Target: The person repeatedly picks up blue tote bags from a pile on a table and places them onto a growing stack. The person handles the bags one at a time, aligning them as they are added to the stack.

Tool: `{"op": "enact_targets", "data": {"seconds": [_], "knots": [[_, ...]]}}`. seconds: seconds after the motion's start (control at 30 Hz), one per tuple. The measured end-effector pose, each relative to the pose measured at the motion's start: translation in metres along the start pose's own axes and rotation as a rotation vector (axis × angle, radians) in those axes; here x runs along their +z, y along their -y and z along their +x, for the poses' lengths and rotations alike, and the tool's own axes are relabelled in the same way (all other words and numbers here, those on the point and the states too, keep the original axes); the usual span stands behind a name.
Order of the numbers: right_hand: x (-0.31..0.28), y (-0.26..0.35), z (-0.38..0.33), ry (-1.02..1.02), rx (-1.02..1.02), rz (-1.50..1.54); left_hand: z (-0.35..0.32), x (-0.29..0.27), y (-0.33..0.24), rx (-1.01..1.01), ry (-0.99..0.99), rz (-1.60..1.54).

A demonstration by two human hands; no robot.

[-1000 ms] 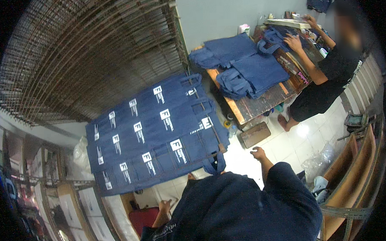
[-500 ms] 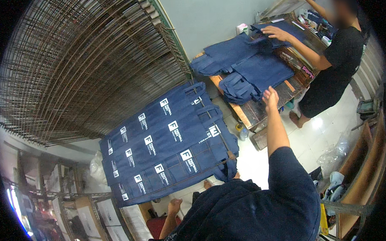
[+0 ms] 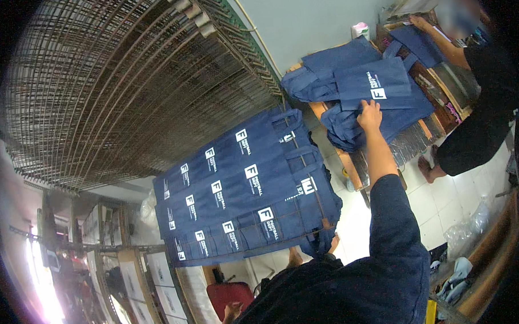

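Observation:
My right hand (image 3: 370, 116) reaches out over the wooden table, its fingers closed on the near edge of a navy cloth tote bag (image 3: 394, 80) with a white print. That bag lies over piles of navy bags, whose handles (image 3: 341, 128) bunch beside my hand. My left hand (image 3: 234, 311) is low by my side, near a red stool seat (image 3: 229, 295); its fingers are loosely curled and nothing shows in them. Left of my right arm, rows of printed navy bags (image 3: 215, 206) lie spread on a wire rack.
Raised wire racks (image 3: 131, 81) tower at the left. A co-worker in dark clothes (image 3: 486, 120) stands at the table's far right, a hand (image 3: 421, 25) near another navy piece. Boxes (image 3: 161, 285) fill shelves at lower left. Clear plastic (image 3: 467, 226) lies on the floor at right.
A printed bag now lies on top of the table pile. My right hand has gone from open above the table to closed on its edge. The co-worker's near hand has drawn back.

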State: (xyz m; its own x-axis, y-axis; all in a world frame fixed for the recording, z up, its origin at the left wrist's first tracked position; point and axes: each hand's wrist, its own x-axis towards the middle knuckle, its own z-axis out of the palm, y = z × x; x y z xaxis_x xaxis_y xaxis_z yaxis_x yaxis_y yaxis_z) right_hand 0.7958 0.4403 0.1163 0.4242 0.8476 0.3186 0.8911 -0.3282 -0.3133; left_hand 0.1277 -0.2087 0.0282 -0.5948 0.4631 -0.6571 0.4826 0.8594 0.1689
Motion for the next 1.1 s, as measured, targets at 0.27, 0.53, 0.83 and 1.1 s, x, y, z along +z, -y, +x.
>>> {"op": "enact_targets", "data": {"seconds": [0.27, 0.53, 0.83, 1.1], "knots": [[0.021, 0.019, 0.024, 0.082, -0.238, -0.074, -0.068, 0.009, 0.004, -0.043, -0.064, 0.082], [-0.026, 0.042, 0.05, 0.031, -0.426, 0.128, -0.062, -0.02, -0.228, 0.424, -0.224, -0.111], [-0.196, 0.162, -0.079, 0.28, -0.826, 0.335, -0.151, -0.013, -0.578, 1.297, 0.164, -0.417], [-0.242, 0.217, -0.172, 0.335, -0.948, 0.456, -0.178, -0.051, -0.579, 1.283, -0.08, -0.654]]}}
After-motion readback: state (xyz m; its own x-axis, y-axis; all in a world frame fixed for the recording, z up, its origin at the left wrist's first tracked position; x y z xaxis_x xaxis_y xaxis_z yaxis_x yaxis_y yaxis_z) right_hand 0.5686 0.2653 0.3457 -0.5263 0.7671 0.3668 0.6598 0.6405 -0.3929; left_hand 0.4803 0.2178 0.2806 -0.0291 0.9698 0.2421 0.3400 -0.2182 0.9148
